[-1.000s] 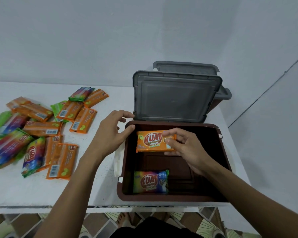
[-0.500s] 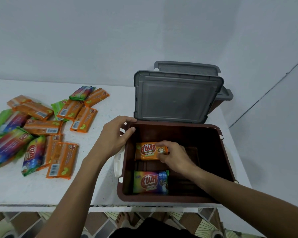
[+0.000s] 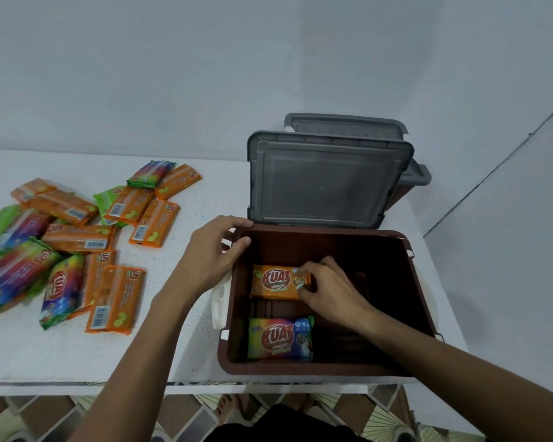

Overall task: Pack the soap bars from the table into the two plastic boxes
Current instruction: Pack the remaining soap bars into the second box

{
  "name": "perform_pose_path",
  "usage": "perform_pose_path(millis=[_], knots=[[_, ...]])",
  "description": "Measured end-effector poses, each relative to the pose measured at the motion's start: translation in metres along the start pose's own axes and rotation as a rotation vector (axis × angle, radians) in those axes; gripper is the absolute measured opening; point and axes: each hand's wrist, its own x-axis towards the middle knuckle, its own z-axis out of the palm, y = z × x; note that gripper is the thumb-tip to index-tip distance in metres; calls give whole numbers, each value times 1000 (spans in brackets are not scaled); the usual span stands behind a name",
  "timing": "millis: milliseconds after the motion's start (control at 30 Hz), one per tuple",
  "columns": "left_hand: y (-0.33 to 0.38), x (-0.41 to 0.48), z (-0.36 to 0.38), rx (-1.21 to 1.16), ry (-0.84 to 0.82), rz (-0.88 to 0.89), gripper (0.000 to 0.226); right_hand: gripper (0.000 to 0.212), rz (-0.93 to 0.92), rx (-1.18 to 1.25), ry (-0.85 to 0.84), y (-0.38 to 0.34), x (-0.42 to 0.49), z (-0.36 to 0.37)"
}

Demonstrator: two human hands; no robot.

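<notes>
I am seeing my right hand (image 3: 329,291) sitting low inside the box (image 3: 300,368), fingers curling round the right end of the orange bar (image 3: 276,282), which is lying flat on the box floor. My left hand (image 3: 211,250) is gripping the box's far-left rim, thumb inside. A rainbow bar (image 3: 280,338) is lying nearer me, apart from both hands. Loose bars (image 3: 77,238) are lying on the table (image 3: 29,355), left of my left hand.

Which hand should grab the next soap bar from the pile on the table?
Left. The left hand only holds the box by its rim, next to the pile of soap bars on the table. The right hand is down inside the box, pinching the orange soap bar.
</notes>
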Motion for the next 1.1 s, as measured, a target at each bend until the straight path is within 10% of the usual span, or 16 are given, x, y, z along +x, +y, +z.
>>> perform_pose_path(millis=[333,1100], knots=[[-3,2,1,-15,2,10,24,41,-489,-335,-441,3,-11,-3],[-8,0,1,-36,-9,-7,24,52,-429,-225,-277,8,0,-3]])
